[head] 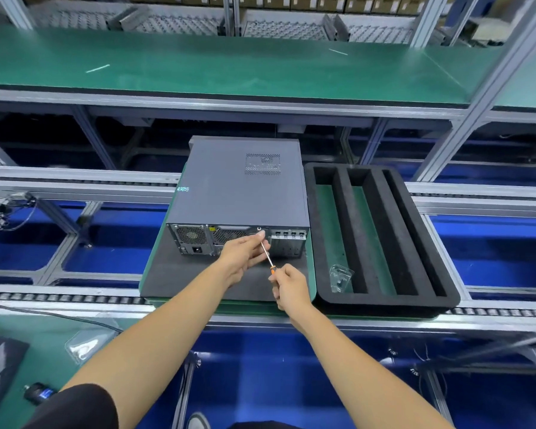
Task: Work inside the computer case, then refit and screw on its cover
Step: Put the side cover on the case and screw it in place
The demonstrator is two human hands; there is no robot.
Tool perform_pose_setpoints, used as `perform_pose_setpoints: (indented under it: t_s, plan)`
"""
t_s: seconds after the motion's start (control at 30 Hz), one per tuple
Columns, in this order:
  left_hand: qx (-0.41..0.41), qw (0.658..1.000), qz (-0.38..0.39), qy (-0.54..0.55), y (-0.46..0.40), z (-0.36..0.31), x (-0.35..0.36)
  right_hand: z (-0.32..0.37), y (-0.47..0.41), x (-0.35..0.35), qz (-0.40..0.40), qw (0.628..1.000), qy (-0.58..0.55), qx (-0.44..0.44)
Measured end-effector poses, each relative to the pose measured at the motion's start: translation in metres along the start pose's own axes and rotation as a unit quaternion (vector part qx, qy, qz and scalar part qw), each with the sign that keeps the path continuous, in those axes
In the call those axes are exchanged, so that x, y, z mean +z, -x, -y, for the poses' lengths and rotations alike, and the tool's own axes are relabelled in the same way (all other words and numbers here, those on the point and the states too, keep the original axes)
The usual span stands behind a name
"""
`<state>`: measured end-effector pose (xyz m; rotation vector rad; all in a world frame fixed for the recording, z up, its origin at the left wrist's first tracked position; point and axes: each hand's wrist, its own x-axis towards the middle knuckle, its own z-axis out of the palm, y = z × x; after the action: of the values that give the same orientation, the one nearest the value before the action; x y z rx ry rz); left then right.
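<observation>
A dark grey computer case point(229, 187) lies on its side on a dark mat point(174, 277), rear panel toward me, with its cover point(217, 181) on top. A silver screw point(259, 229) sits at the upper edge of the rear panel. My right hand point(290, 287) grips the orange handle of a thin screwdriver point(267, 254) whose shaft slants up toward that screw. My left hand point(245, 252) pinches the shaft near its tip, fingertips against the rear panel just below the screw.
A black foam tray point(421, 243) with long slots lies right of the case, a small clear plastic bag point(339, 278) in one slot. Roller rails point(59, 297) run across in front. A clear bag point(85, 345) and a small black device point(39, 393) lie at lower left.
</observation>
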<state>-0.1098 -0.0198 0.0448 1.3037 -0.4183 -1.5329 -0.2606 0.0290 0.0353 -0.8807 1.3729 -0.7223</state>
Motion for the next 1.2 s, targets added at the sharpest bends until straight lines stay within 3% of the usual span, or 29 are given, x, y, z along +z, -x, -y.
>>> perform_pose_setpoints:
  t_s: [0.27, 0.43, 1.2]
  plan:
    - [-0.018, 0.999, -0.030, -0.003, -0.007, 0.016, 0.056, 0.000, 0.002, -0.005, -0.084, 0.991, -0.099, 0.041]
    - [-0.029, 0.999, -0.039, -0.021, -0.014, 0.026, 0.083, -0.001, -0.003, -0.018, -0.121, 0.987, -0.102, 0.030]
    - [0.002, 0.993, -0.106, -0.044, -0.024, 0.026, 0.100, 0.004, -0.022, -0.030, -0.130, 0.991, -0.029, 0.012]
